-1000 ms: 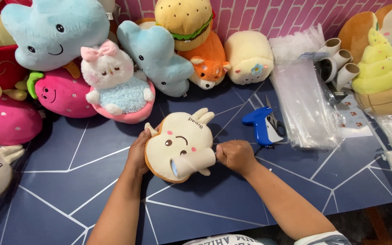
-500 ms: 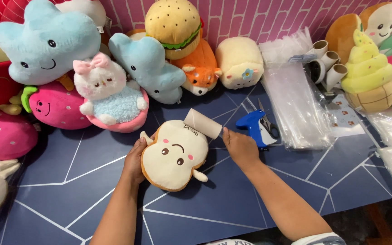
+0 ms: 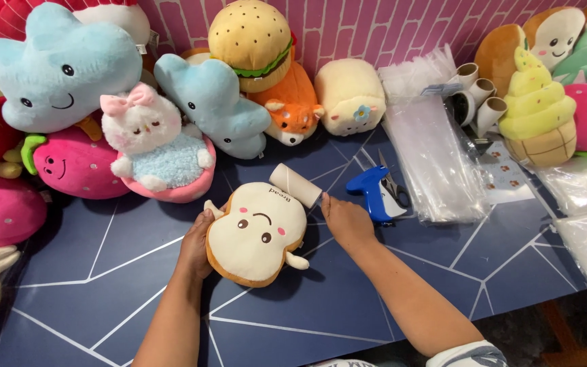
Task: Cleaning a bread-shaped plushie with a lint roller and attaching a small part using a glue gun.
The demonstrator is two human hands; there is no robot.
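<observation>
My left hand (image 3: 195,245) grips the edge of the bread toy (image 3: 256,233), which lies face up on the blue table (image 3: 103,285). My right hand (image 3: 346,221) holds the white roller (image 3: 295,185) against the toy's top.

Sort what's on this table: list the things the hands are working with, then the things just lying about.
In hand: bread-slice plush, steadied by the left hand; white roller, at the right hand.

Lying about: blue tool, scissors, clear bags, cardboard tubes, burger plush, cloud plush, fox plush.
</observation>
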